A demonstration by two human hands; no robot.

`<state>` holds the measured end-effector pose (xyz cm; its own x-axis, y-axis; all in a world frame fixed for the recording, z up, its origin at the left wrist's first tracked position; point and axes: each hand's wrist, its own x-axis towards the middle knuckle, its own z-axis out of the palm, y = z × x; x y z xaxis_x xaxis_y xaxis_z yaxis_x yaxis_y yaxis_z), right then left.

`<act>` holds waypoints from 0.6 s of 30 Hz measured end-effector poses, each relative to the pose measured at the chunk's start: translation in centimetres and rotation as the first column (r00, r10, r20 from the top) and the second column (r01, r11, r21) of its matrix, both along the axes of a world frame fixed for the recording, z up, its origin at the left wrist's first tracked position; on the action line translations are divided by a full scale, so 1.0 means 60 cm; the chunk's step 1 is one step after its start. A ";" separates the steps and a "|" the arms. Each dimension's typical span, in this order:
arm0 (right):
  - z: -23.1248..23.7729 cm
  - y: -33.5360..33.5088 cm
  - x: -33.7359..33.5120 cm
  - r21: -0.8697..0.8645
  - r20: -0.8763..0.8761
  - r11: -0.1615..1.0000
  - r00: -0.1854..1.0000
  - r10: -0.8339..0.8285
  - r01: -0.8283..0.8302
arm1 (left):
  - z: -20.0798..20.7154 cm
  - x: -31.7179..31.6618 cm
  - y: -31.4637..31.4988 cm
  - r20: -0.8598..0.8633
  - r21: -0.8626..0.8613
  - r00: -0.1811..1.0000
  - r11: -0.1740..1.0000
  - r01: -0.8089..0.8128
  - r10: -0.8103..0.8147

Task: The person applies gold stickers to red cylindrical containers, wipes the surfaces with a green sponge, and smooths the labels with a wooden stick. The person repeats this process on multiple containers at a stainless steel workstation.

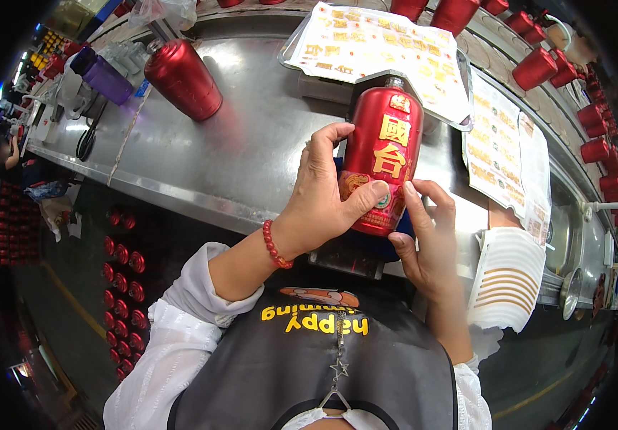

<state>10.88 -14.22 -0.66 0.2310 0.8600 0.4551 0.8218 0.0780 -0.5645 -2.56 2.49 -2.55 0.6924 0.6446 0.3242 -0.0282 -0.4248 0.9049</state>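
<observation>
A red bottle (386, 154) with gold raised characters and small decals lies tilted in front of me, its neck pointing away. My left hand (319, 190) wraps its left side, and the thumb presses on the decals low on its front. At its lower right edge, my right hand (429, 240) has the index fingertip and thumb against the bottle. Under the bottle, a dark holder with a blue part (378, 245) shows only at its edges. Beyond the bottle, a sheet of gold stickers (387, 44) rests on a metal tray (464, 72).
A second red bottle (183, 79) stands at left on the steel bench (251, 79), near a purple bottle (101, 75). More sticker sheets (495, 147) and a stack of white slotted trays (507, 279) are at right. Several red bottles (534, 69) line the far side.
</observation>
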 end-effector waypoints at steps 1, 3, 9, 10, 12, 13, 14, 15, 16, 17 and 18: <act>-0.001 -0.001 0.001 -0.003 0.001 1.000 1.000 0.000 0.001 | -0.005 -0.001 0.001 0.005 0.014 1.000 1.000 0.001 -0.001; -0.001 -0.004 0.001 -0.005 0.013 1.000 1.000 -0.001 0.002 | -0.008 -0.002 0.001 0.012 0.030 1.000 1.000 0.005 -0.005; -0.004 -0.014 0.001 0.024 0.051 1.000 0.999 0.006 -0.008 | -0.014 -0.008 0.013 0.105 -0.144 0.990 0.983 0.112 -0.098; -0.007 -0.017 0.001 0.044 0.073 0.999 0.997 0.023 -0.027 | -0.015 -0.015 0.016 0.079 -0.113 0.988 0.984 0.139 -0.131; -0.012 -0.021 0.000 0.071 0.107 0.996 0.993 0.052 -0.060 | -0.017 -0.029 0.025 0.026 -0.049 0.980 0.979 0.200 -0.199; -0.015 -0.022 -0.001 0.078 0.117 0.994 0.991 0.066 -0.075 | -0.019 -0.033 0.026 0.016 -0.038 0.976 0.975 0.219 -0.218; -0.017 -0.022 -0.003 0.084 0.129 0.992 0.988 0.081 -0.092 | -0.019 -0.036 0.027 0.004 -0.015 0.975 0.975 0.223 -0.223; -0.018 -0.023 -0.004 0.069 0.144 0.994 0.987 0.074 -0.084 | -0.018 -0.038 0.028 -0.009 0.007 0.974 0.974 0.228 -0.228; -0.018 -0.023 -0.004 0.061 0.152 0.995 0.986 0.072 -0.082 | -0.018 -0.039 0.028 -0.021 0.029 0.972 0.972 0.233 -0.233; -0.018 -0.024 -0.003 0.054 0.160 0.995 0.985 0.072 -0.082 | -0.019 -0.039 0.028 -0.012 0.031 0.974 0.974 0.226 -0.225; -0.018 -0.025 -0.002 0.047 0.167 0.996 0.983 0.072 -0.081 | -0.022 -0.038 0.029 -0.003 0.032 0.976 0.975 0.218 -0.218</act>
<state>10.78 -15.72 -1.74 0.0830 0.8455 0.5275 0.8938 0.1709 -0.4146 -4.82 4.20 -3.87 0.8149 0.4676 0.3424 -0.1234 -0.4373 0.8908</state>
